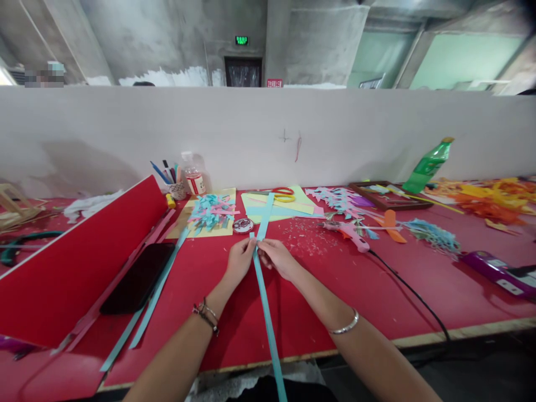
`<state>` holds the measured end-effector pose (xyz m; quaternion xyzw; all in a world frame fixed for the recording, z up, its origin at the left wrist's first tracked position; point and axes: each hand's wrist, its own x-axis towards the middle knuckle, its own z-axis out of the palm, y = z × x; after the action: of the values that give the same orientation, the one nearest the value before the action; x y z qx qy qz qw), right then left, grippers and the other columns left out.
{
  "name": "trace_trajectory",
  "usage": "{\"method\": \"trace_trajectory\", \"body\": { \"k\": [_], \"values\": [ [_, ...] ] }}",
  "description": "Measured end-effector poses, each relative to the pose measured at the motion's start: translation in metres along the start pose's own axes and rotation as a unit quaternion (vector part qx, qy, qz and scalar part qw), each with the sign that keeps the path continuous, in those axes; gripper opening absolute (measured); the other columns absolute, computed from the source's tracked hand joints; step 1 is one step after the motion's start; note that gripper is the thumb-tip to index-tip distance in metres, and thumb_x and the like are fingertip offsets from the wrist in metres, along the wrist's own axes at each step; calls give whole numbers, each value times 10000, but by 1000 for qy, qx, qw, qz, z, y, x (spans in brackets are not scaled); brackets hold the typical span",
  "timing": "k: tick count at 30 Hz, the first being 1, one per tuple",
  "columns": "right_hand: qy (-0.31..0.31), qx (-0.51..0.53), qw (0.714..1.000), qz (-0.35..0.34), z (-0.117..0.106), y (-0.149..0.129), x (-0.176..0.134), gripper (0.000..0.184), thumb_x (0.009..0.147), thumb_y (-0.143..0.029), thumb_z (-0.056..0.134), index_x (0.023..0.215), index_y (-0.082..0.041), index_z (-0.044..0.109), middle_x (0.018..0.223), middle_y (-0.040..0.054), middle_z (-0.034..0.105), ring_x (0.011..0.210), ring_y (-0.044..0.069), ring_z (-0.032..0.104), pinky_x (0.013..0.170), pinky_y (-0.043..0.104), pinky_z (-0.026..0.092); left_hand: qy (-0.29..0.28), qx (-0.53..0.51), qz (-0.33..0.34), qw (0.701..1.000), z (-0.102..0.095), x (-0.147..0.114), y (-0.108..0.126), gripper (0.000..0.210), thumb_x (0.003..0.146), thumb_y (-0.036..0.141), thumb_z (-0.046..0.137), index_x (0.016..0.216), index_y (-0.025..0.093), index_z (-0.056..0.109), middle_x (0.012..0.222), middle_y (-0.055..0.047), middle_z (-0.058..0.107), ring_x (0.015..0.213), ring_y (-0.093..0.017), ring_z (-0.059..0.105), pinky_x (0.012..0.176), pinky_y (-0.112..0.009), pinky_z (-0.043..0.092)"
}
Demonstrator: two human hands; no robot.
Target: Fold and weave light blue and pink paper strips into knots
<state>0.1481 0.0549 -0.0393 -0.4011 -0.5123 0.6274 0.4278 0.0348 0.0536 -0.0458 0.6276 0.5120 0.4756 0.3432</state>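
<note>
Over the middle of the red table, my left hand (240,261) and my right hand (277,258) meet with fingertips pinched on a light-blue paper strip (267,318). One length of it hangs down past the table's front edge toward my lap. Another light-blue length (265,218) slants away beyond my fingers, over the coloured paper sheets (299,209). Where the lengths meet, my fingers cover the join, so I cannot tell whether they are folded or separate. A small round tin (243,225) sits just beyond my left hand. Scissors (283,195) with red and yellow handles lie on the sheets.
A pink glue gun (349,233) trails its black cord over the front edge at right. At left are a phone (138,279), more blue strips (157,301) and a leaning red board (92,262). Paper-curl piles (211,212), a bottle (193,174) and a tilted green bottle (429,166) stand farther back.
</note>
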Motion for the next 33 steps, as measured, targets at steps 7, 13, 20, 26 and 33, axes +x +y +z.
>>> {"method": "trace_trajectory", "body": {
  "k": [7,13,20,26,33],
  "values": [
    [14,-41,999,-14,-1,1,1,226,682,-318,458,520,-163,433,331,-74,382,282,35,315,294,164,227,55,-41,-11,998,-2,0,1,341,725,423,404,525,148,418,464,56,334,462,-71,317,451,-188,258],
    [52,-2,998,-32,-2,-2,2,281,693,-372,446,509,-160,424,369,-60,403,305,36,331,307,169,225,-16,-16,-2,1000,1,-1,4,325,723,395,413,549,135,498,496,31,472,503,-93,420,509,-196,320],
    [-18,-7,1000,-13,0,5,3,308,681,-422,473,532,-153,452,367,-46,421,333,52,372,322,173,253,-1,33,1,999,-1,-3,2,456,771,436,315,472,138,490,419,-5,509,446,-109,459,480,-198,330],
    [-12,-15,999,-29,2,1,1,296,664,-430,498,558,-162,432,378,-64,415,325,42,351,320,169,250,11,51,13,999,-2,-5,7,474,762,458,331,462,135,504,416,-12,528,404,-96,429,427,-189,300],
    [-11,-7,999,-36,2,-2,-2,249,689,-363,473,549,-164,424,399,-67,415,331,36,353,326,162,242,1,11,6,1000,-1,-4,8,460,769,454,323,491,131,497,427,5,494,423,-93,427,436,-191,304]
  ]
}}
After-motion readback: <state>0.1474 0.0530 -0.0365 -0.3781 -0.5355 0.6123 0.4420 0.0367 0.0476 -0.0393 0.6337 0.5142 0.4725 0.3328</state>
